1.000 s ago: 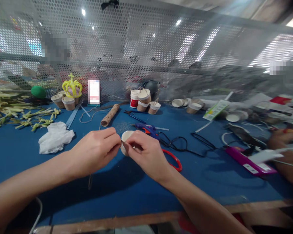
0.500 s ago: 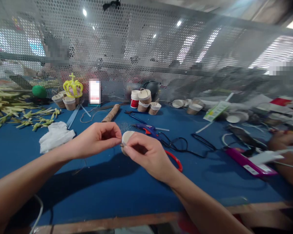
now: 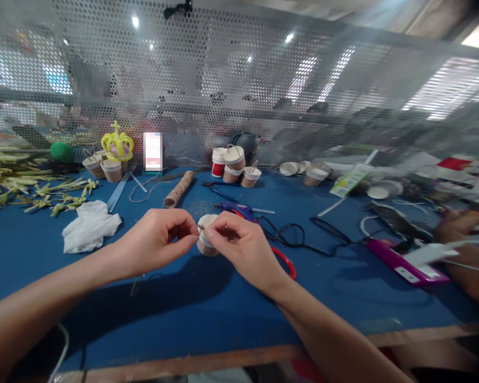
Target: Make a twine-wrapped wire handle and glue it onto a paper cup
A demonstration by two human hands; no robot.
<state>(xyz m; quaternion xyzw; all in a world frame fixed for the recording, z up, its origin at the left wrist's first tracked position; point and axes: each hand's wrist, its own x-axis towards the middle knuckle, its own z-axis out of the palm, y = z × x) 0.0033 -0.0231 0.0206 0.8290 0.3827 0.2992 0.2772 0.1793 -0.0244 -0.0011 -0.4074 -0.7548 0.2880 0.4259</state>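
A small paper cup (image 3: 208, 246) with a white rim and a brown twine-wrapped body is upright between my hands. At its left, my left hand (image 3: 170, 236) has thumb and forefinger pinched together close to the rim; whatever they grip is too small to name. My right hand (image 3: 243, 242) pinches a short bit of brown twine (image 3: 201, 227) over the rim and partly covers the cup. Behind the hands lies a roll of brown twine (image 3: 179, 189). A blue glue gun (image 3: 239, 210) rests just beyond the cup.
Pliers (image 3: 221, 189), a red ring-shaped handle (image 3: 284, 261) and black cable (image 3: 291, 234) lie around. White cloth (image 3: 91, 226), dried stalks (image 3: 8, 170) and a yellow crown (image 3: 117, 144) are left. Several cups (image 3: 233, 165) stand behind; a purple power strip (image 3: 403, 263) and another person's hand (image 3: 459, 229) are right.
My right fingers have risen slightly to the top of the rim, so more of the cup's wrapped side shows. The left hand stays pinched beside it. The view has shifted a little.
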